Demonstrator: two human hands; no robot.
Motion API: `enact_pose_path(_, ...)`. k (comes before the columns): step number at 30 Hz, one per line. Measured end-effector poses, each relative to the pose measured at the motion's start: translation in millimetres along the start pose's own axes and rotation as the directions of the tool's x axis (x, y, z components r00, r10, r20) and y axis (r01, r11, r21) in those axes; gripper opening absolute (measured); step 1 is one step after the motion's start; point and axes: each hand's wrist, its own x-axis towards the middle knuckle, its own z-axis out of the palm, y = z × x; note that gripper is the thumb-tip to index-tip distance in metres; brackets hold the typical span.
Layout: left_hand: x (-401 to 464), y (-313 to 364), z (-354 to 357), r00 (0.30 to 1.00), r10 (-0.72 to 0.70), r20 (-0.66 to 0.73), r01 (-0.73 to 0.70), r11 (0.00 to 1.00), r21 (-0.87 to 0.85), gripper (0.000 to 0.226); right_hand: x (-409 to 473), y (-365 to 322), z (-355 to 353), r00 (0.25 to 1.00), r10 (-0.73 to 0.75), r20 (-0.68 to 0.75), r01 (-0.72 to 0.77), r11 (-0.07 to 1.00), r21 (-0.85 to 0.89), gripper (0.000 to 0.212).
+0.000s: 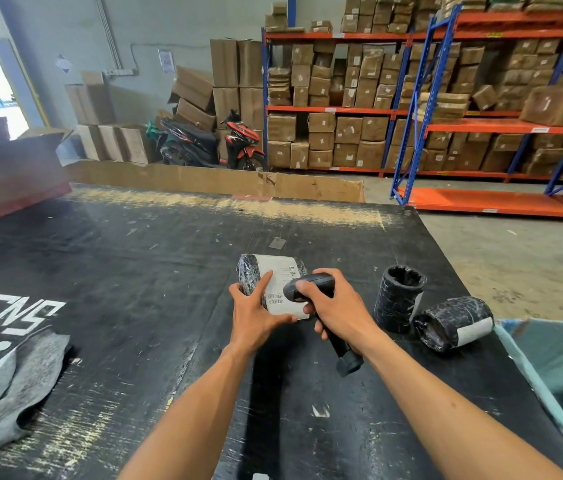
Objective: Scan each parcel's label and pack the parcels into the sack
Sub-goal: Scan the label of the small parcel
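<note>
At the centre of the frame, the left hand [256, 315] is holding a black-wrapped parcel [271, 284] just above the black surface [117, 271], the thumb curling along its near edge and the index finger lying straight across its white label [282, 289]. The right hand [333, 308] is gripping a black handheld barcode scanner [311, 287], its fingers wrapping the handle, and the scanner's head is sitting close over the label's barcode. To the right of the hands, two more black-wrapped parcels are resting on the surface: an upright parcel [398, 299] and, just beside it, a parcel lying on its side [453, 322] with a white label facing the camera. At the lower right edge of the frame, the open mouth of a pale green sack [550, 358] is showing. A grey cloth [13, 386] is lying on the surface at the lower left. Shelving racks [446, 98] full of cartons are filling the upper right, with a parked motorcycle [242, 140] beside them.
</note>
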Motion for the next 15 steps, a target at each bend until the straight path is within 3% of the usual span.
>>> enact_pose_path(15,-7.5,5.0,-0.8,1.0,0.0,0.004,0.0,1.0,0.017,0.109,-1.2,3.7,0.0,1.0,0.008,-0.002,-0.008,1.0,0.021,0.04)
